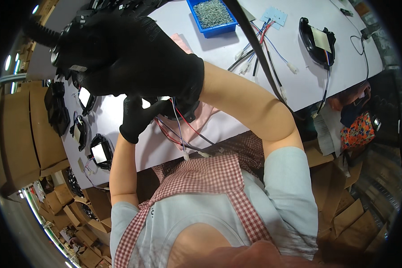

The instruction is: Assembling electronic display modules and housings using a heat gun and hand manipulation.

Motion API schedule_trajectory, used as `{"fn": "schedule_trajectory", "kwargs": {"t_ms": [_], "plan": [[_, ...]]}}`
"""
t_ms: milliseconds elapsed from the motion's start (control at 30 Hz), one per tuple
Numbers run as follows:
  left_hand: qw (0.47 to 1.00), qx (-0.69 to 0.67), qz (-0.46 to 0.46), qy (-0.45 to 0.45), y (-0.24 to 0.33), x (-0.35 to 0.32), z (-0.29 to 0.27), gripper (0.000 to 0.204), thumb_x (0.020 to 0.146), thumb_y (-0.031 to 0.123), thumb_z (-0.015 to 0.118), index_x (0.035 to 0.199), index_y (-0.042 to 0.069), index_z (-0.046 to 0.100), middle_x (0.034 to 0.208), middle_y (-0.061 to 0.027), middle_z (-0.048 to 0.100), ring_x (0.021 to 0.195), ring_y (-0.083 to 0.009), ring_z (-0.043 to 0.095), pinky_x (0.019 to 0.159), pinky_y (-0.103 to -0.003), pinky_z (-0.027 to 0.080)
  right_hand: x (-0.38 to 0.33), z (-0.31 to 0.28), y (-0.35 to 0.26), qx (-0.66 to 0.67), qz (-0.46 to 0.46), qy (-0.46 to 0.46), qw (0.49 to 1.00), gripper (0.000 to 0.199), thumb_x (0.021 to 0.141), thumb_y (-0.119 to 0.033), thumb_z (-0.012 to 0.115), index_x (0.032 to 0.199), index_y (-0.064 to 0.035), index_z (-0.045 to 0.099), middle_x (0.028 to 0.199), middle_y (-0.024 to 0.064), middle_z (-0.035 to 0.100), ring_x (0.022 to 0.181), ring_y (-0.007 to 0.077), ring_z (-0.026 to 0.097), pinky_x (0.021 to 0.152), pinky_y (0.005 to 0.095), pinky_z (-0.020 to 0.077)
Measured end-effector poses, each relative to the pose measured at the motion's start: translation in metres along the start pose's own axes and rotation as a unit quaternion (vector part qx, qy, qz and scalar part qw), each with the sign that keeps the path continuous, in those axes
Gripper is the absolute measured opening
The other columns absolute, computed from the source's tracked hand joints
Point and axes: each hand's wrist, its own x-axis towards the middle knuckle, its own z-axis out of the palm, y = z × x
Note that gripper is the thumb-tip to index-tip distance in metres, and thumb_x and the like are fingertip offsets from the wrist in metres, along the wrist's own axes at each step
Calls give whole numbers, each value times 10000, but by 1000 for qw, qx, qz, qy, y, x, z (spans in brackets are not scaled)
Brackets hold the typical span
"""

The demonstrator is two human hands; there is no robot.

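My right hand (143,60), in a black glove, is wrapped round a black electric screwdriver (69,51) with a ribbed cord at its top. Its working tip is hidden behind the glove. Below it, my gloved left hand (138,117) grips the side of a black plastic housing (192,113), its thumb reaching over the edge. My right glove covers most of this housing. Red, blue and white wires (176,123) run out of it toward me, ending in white connectors (186,156). A pink cloth (205,117) lies under the housing.
A blue tray (218,29) of screws stands at the back. Right of it lie a light-blue board (274,18) with wires and another black housing (318,42). A dark cable (259,51) crosses the view. More housings (101,152) sit at left; cardboard boxes (328,178) flank the table.
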Motion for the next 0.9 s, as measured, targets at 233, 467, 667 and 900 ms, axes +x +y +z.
{"fn": "schedule_trajectory", "kwargs": {"t_ms": [233, 467, 667, 900], "plan": [[1000, 5, -9, 6, 21, 3, 3, 289, 726, 155, 833, 925, 9, 682, 761, -85, 706, 660, -178, 685, 626, -279, 531, -1, -8, -7, -60, 24, -7, 998, 282, 711, -198, 757, 957, -110, 652, 838, 49, 678, 733, 243, 685, 661, 348, 545], [999, 23, -38, -10, 23, 0, 4, 327, 707, 145, 845, 953, 6, 680, 756, -82, 702, 649, -165, 686, 604, -269, 531, -8, -14, -4, -108, 26, -56, 992, 626, 674, -225, 845, 1206, -77, 550, 955, 104, 689, 852, 252, 694, 750, 354, 566], [999, 30, -18, 8, 16, 2, 9, 372, 698, 131, 846, 999, 5, 668, 769, -78, 691, 640, -154, 670, 591, -253, 526, -11, -14, 3, -97, 18, -9, 995, 380, 721, -253, 755, 1018, -86, 588, 838, 70, 654, 738, 277, 664, 679, 365, 532], [999, -12, -48, 7, 20, 0, 13, 434, 687, 101, 845, 1058, -1, 646, 866, -87, 679, 660, -146, 657, 598, -253, 529, -12, -19, 3, -122, 48, -24, 991, 446, 721, -286, 769, 1078, -90, 588, 908, 73, 656, 796, 282, 662, 714, 374, 534]]}}
